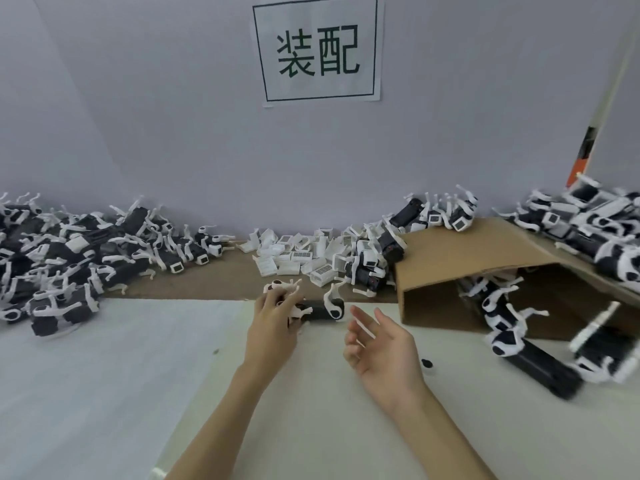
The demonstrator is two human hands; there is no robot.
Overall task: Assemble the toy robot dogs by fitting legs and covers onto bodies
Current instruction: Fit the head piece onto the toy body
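One dog body [320,311] is gripped at its left end by the left hand [273,320].
Right hand [379,344] is held spread, palm up, just right of the body, not touching; white legs [282,287] are pinched in left fingers.

Black dog body [320,311] lying sideways, white legs [331,299] fitted.

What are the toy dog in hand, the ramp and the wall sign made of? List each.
Toy dog: likely moulded plastic, matte black body, white legs.
Ramp: corrugated cardboard, seemingly; plain brown, folded edge.
Wall sign: printed paper, edges lifting slightly.
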